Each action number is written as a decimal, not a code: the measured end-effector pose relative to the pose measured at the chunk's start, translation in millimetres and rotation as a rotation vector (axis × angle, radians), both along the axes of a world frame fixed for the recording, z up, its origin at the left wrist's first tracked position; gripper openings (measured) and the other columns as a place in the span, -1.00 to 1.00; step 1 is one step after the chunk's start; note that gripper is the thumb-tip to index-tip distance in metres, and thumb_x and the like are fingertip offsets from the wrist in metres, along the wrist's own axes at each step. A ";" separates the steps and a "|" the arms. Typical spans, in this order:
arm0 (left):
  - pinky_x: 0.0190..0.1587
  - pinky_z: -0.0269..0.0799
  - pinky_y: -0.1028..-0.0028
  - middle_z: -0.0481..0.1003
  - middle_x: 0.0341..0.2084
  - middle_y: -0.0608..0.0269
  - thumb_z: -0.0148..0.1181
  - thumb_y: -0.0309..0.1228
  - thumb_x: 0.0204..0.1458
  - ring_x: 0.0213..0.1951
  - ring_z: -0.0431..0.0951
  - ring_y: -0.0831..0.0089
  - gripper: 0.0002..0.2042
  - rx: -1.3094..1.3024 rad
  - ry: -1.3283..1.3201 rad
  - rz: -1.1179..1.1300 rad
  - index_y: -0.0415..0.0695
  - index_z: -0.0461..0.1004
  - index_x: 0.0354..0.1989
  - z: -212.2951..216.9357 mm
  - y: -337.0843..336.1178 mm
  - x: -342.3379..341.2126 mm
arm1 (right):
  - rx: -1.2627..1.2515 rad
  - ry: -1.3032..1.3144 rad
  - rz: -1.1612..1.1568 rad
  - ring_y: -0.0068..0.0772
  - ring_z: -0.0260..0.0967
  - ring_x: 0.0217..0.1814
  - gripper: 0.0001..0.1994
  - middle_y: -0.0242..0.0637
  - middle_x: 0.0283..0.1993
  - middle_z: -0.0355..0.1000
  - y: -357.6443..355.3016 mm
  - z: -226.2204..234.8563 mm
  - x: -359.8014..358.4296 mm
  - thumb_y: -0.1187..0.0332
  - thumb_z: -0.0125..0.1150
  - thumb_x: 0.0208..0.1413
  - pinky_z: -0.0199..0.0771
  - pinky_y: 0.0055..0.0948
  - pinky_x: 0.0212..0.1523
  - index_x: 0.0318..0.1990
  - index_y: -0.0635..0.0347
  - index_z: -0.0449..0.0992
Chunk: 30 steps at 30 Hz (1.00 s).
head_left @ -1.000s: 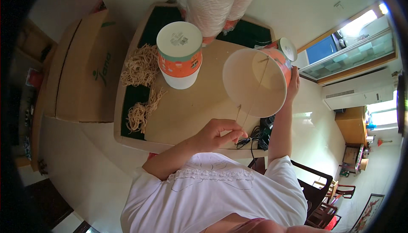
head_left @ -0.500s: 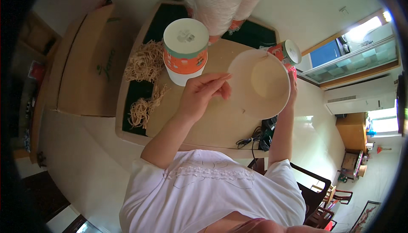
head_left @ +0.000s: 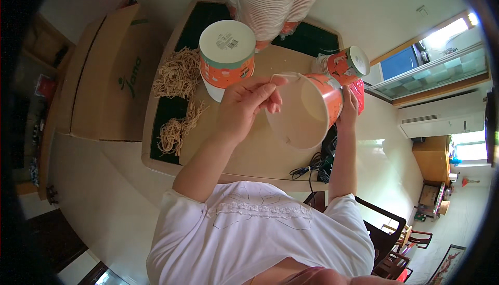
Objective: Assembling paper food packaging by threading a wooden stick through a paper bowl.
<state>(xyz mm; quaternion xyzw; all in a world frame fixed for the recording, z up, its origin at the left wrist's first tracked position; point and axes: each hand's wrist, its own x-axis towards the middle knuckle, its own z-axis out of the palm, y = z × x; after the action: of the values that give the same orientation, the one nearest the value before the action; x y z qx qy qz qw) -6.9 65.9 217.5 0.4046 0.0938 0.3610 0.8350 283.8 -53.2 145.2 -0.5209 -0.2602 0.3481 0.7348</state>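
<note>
A large paper bucket (head_left: 299,118), white inside and orange with printed figures outside, is tilted with its mouth toward me. My right hand (head_left: 347,111) grips it low on the outer wall near the base. At the near-left rim, my left hand (head_left: 247,102) has thumb and fingers pinched together; a thin strand seems to be at the fingertips, too fine to make out. Small dark marks show on the bucket's inner wall near the rim. Left of it, an upside-down orange-and-green bucket (head_left: 227,69) stands over another white rim. Beside that lies a tangled bundle of beige twine (head_left: 176,74).
A smaller twine bundle (head_left: 175,135) lies nearer on the table (head_left: 234,157). Plastic-wrapped bucket stacks (head_left: 273,4) stand at the back. Smaller nested buckets (head_left: 345,64) lie at the right, beside a red item (head_left: 358,94). Black cables (head_left: 309,168) sit at the near-right edge. A cardboard box (head_left: 112,77) stands left.
The bucket has turned so its orange outer wall now shows, and its mouth has swung left toward my left hand. My left fingertips have come to its rim.
</note>
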 end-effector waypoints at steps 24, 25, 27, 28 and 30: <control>-0.31 0.38 0.55 0.44 -0.50 0.31 0.09 -0.38 0.13 -0.46 0.41 0.58 -0.76 -0.125 0.327 -0.139 -0.28 0.46 -0.13 -47.2 -21.3 -1.3 | -0.085 -0.624 -0.166 -0.79 0.14 -0.35 -0.74 -0.58 -0.42 0.29 8.2 101.5 28.2 0.26 0.02 0.27 0.18 -0.72 -0.34 -0.32 0.27 0.50; -0.27 0.38 0.56 0.45 -0.49 0.31 0.08 -0.37 0.14 -0.43 0.42 0.58 -0.76 -0.086 0.318 -0.179 -0.29 0.46 -0.12 -49.1 -22.1 -1.1 | -0.031 -0.641 -0.145 -0.79 0.12 -0.40 -0.71 -0.58 -0.45 0.26 14.5 111.8 19.2 0.23 -0.01 0.28 0.15 -0.72 -0.38 -0.37 0.25 0.46; -0.24 0.37 0.57 0.45 -0.47 0.31 0.07 -0.38 0.14 -0.42 0.42 0.58 -0.75 0.024 0.337 -0.184 -0.30 0.45 -0.11 -32.9 -11.0 4.6 | -0.127 -0.659 -0.170 -0.77 0.12 -0.42 -0.70 -0.56 -0.47 0.25 21.0 116.6 29.8 0.22 -0.03 0.29 0.15 -0.72 -0.38 -0.40 0.23 0.44; -0.22 0.36 0.59 0.46 -0.46 0.31 0.05 -0.38 0.15 -0.41 0.42 0.57 -0.75 0.129 0.352 -0.181 -0.32 0.45 -0.11 -20.8 -3.7 8.9 | -0.226 -0.676 -0.185 -0.75 0.12 -0.44 -0.68 -0.55 -0.48 0.24 23.1 116.7 36.1 0.21 -0.05 0.29 0.16 -0.71 -0.38 -0.43 0.22 0.42; -0.17 0.37 0.57 0.46 -0.42 0.29 0.02 -0.38 0.17 -0.38 0.43 0.57 -0.73 0.253 0.312 -0.229 -0.31 0.43 -0.07 19.6 3.6 20.4 | -0.175 -0.649 -0.098 -0.72 0.13 -0.44 -0.69 -0.55 -0.48 0.23 26.6 98.5 51.0 0.14 -0.07 0.30 0.15 -0.65 -0.41 -0.37 0.14 0.42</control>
<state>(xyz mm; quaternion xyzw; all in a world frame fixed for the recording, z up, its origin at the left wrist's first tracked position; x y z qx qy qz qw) 13.5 69.5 237.2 0.5650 0.1291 0.2057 0.7885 334.9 -26.6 243.7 -0.6774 -0.4244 0.1492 0.5820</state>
